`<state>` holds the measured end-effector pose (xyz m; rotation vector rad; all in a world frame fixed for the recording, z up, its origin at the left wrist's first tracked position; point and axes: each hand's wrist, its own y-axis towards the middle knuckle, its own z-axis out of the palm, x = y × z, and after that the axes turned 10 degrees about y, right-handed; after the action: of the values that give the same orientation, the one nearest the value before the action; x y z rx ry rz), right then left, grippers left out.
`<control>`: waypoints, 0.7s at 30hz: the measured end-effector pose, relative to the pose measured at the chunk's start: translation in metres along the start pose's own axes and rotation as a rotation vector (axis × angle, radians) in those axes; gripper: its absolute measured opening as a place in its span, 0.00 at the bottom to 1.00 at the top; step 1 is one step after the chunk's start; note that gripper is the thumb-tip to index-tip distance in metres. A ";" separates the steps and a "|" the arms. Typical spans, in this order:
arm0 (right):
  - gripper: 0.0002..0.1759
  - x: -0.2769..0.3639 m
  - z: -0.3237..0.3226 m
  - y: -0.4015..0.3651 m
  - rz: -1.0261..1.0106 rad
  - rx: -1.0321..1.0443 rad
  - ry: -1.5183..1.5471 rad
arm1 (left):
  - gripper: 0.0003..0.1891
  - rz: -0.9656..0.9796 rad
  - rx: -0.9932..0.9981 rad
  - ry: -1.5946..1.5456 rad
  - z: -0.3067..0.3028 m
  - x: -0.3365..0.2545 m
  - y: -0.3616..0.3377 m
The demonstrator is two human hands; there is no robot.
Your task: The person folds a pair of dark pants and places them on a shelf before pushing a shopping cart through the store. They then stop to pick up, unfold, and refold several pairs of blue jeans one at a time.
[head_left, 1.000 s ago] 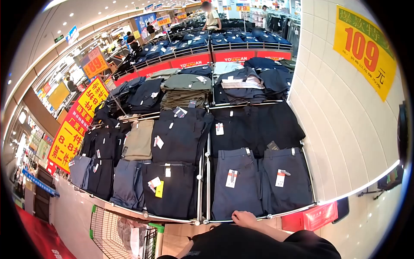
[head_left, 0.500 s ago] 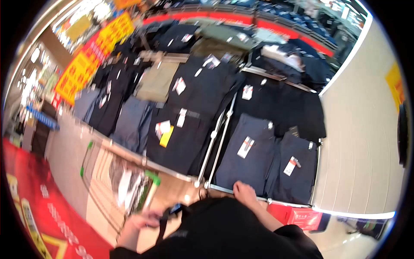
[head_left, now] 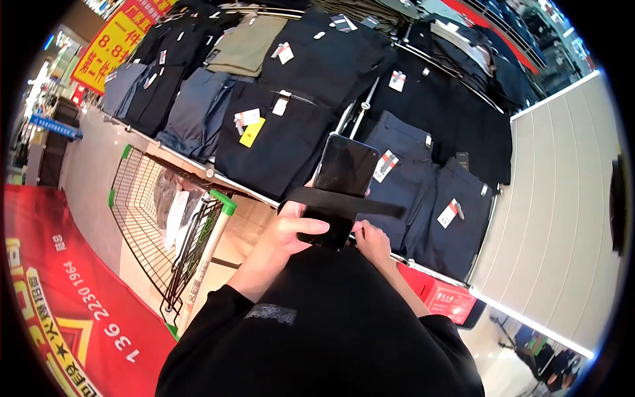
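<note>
My left hand [head_left: 291,228] is closed around a dark smartphone [head_left: 346,165], thumb across its lower part, its screen looking black. A black strap [head_left: 370,204] crosses over the phone. My right hand [head_left: 374,241] has curled fingers beside the phone's lower right corner, at the front edge of the display rack. What those fingers pinch, if anything, I cannot make out. Just beyond it lie folded navy trousers [head_left: 400,155] with a white and red tag [head_left: 385,165]. A second folded navy pair [head_left: 456,188] lies to their right.
Folded black trousers [head_left: 271,142] and an olive pair [head_left: 246,46] cover the rack's left side. A wire shopping cart [head_left: 142,205] with green corners stands to the left, near a red banner [head_left: 79,284]. A pale panel [head_left: 555,212] borders the right. Below the rack is a red box [head_left: 450,300].
My left hand has risen from low beside the cart to in front of the rack, bringing the phone with it. My right hand stays at the rack's front edge. The view has tilted down.
</note>
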<state>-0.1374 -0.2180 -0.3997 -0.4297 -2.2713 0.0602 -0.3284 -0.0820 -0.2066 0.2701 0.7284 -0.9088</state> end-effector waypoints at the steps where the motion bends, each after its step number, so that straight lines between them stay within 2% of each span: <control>1: 0.10 0.005 -0.004 0.000 0.019 0.026 -0.023 | 0.48 -0.004 0.040 -0.010 -0.002 0.000 0.004; 8: 0.10 0.003 -0.008 -0.003 -0.013 -0.003 0.021 | 0.49 -0.037 0.074 -0.120 0.014 -0.008 0.005; 10: 0.10 0.003 -0.007 -0.003 -0.026 -0.010 0.033 | 0.53 -0.067 0.204 -0.220 -0.002 -0.003 -0.002; 11: 0.10 0.004 -0.008 -0.005 -0.041 -0.026 0.043 | 0.57 -0.075 0.222 -0.159 -0.013 -0.002 -0.009; 12: 0.10 0.005 -0.008 -0.005 -0.037 -0.026 0.043 | 0.59 -0.176 0.264 -0.250 -0.034 0.005 -0.015; 14: 0.09 0.006 -0.009 -0.003 -0.030 -0.003 0.048 | 0.60 -0.148 0.144 -0.026 -0.021 -0.021 -0.048; 16: 0.10 0.010 -0.012 -0.001 -0.024 0.011 0.048 | 0.62 -0.159 0.299 0.155 -0.055 -0.028 -0.073; 17: 0.10 0.014 -0.014 0.000 -0.016 0.022 0.048 | 0.64 -0.280 0.217 0.217 -0.071 -0.032 -0.096; 18: 0.10 0.018 -0.015 0.001 -0.031 0.037 0.054 | 0.62 -0.425 0.145 0.316 -0.080 -0.038 -0.114; 20: 0.10 0.023 -0.017 0.003 0.025 0.052 0.045 | 0.58 -0.710 0.062 0.728 -0.113 -0.025 -0.153; 21: 0.10 0.022 -0.015 0.005 0.041 0.064 0.033 | 0.56 -0.795 0.007 0.707 -0.117 -0.015 -0.169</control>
<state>-0.1385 -0.2077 -0.3748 -0.4410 -2.2214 0.1452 -0.5219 -0.1159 -0.2681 0.3149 1.5464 -1.5939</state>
